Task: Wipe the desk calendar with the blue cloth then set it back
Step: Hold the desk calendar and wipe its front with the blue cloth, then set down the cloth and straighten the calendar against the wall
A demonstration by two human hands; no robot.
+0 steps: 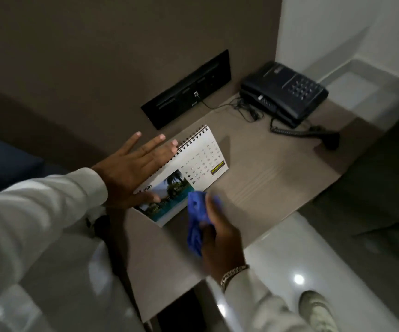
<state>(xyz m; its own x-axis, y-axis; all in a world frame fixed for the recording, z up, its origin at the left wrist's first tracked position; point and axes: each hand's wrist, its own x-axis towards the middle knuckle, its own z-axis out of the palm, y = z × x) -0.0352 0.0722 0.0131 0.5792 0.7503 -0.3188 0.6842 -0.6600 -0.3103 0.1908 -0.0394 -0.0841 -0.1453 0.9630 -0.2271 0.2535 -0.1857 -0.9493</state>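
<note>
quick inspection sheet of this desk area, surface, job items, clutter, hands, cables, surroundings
surface: pale wood-grain desk, dim light, no spills seen
job's things: desk calendar stands on the desk, spiral binding on top, photo and date grid facing the camera; blue cloth bunched, just in front of the calendar's lower edge
clutter: black telephone at the far right corner
grippers: left hand open, fingers spread at the calendar's left end; right hand closed on the cloth
cables: coiled phone cord and thin lead running to the wall panel
surroundings: glossy white floor; a shoe at the lower right
</note>
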